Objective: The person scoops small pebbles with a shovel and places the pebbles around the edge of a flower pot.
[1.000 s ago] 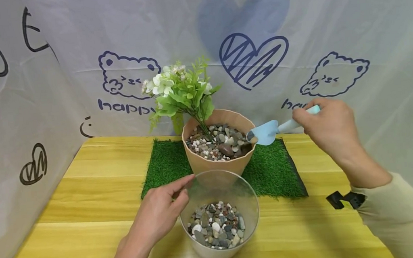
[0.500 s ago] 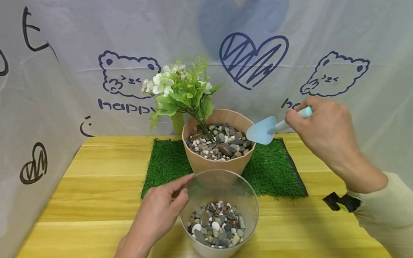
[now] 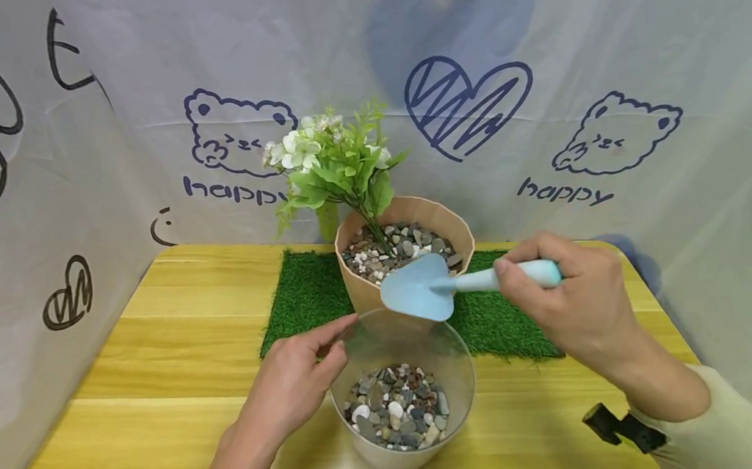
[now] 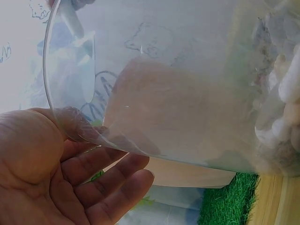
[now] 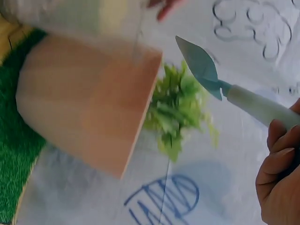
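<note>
My right hand [image 3: 577,307] grips the handle of a light blue garden trowel [image 3: 418,290]. No stones show on the trowel's blade, which hangs over the front rim of a peach flower pot [image 3: 370,294] and the far rim of a clear plastic bucket [image 3: 456,375]. Mixed pebbles [image 3: 399,409] cover the bucket's bottom. Against the bucket's left side rests my left hand [image 3: 297,377], its index finger pointing along the rim. In the left wrist view its other fingers [image 4: 117,187] lie loosely outside the clear wall. Pebbles surround the stems of a white-flowered plant [image 3: 337,164] in the pot.
Under the pot lies a green artificial grass mat [image 3: 310,291] on a yellow wooden table [image 3: 159,340]. A white curtain [image 3: 334,39] with bear and heart drawings stands right behind the table, and more of it closes off the left and right sides.
The trowel was at the pot's right rim with stones at its tip; those stones left the blade. My right hand then brought the trowel left and nearer, toward the bucket. My left hand stayed put.
</note>
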